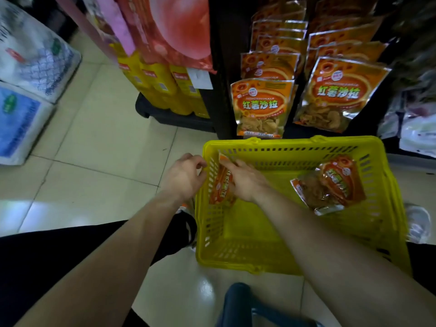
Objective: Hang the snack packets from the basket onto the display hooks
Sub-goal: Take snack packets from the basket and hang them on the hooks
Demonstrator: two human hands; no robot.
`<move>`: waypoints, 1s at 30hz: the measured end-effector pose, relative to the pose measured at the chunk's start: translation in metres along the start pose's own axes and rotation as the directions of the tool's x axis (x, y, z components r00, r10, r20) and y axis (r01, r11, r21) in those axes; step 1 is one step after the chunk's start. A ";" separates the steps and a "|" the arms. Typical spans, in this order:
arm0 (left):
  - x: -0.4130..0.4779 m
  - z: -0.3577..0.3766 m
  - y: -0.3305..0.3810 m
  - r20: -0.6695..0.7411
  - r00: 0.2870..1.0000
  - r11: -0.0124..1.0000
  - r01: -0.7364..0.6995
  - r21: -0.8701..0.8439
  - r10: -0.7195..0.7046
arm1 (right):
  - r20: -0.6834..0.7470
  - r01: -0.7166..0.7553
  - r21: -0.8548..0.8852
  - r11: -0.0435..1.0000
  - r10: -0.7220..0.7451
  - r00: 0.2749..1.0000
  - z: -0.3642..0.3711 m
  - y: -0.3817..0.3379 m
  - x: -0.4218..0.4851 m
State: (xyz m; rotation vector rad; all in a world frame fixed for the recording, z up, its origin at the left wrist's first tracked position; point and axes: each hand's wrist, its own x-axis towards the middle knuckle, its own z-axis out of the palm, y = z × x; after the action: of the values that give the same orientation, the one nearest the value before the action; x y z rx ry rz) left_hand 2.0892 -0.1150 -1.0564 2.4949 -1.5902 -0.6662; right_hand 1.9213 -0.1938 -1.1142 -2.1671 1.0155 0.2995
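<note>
A yellow plastic basket (295, 147) sits on the floor below the display. Inside it, at its left wall, my right hand (245, 182) grips an orange snack packet (221, 185) that stands on edge. My left hand (184, 175) is at the basket's left rim with fingers curled; whether it touches the rim or the packet is unclear. More orange packets (335, 185) lie in the basket's right part. Two columns of the same packets hang on the display hooks, a left column (262, 102) and a right column (337, 93).
A dark rack (224, 90) carries the hooks. Yellow packs (165, 90) stand on a low black base to its left. White and blue bales (28, 90) sit at far left. White bags (417, 133) lie at the right. Tiled floor spreads to the left.
</note>
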 end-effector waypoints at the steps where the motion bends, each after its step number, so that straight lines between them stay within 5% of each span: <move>1: 0.003 0.001 -0.004 -0.004 1.000 1.000 0.016 -0.003 -0.016 | -0.008 0.016 -0.011 1.000 -0.016 1.000 0.004 -0.005 0.007; 12: 0.012 0.013 -0.004 -0.037 0.999 0.996 0.008 -0.084 -0.011 | -0.212 0.067 -0.301 0.951 -0.135 0.968 -0.005 0.016 0.001; 16: 0.003 0.015 0.019 0.032 0.993 0.990 -0.114 -0.080 0.117 | -0.133 0.117 -0.337 0.934 -0.170 0.976 -0.020 0.037 -0.027; 20: -0.011 0.027 0.055 0.243 0.941 0.970 -0.210 -0.126 0.235 | -0.073 0.038 -0.176 0.984 -0.052 0.996 -0.037 0.050 -0.059; 26: -0.011 0.054 0.105 0.201 0.914 0.935 -0.353 -0.039 0.353 | -0.161 -0.123 0.044 0.991 0.129 0.978 -0.047 0.092 -0.105; 30: 0.002 0.070 0.125 0.239 0.890 0.913 -0.407 0.031 0.389 | -0.286 -0.328 0.141 0.934 0.356 0.890 -0.043 0.148 -0.129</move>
State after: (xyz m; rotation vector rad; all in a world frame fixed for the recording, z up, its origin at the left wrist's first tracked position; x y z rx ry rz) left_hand 1.9563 -0.1622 -1.0802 2.0909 -2.1669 -0.8615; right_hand 1.7218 -0.2138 -1.0968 -1.9831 1.5650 0.0726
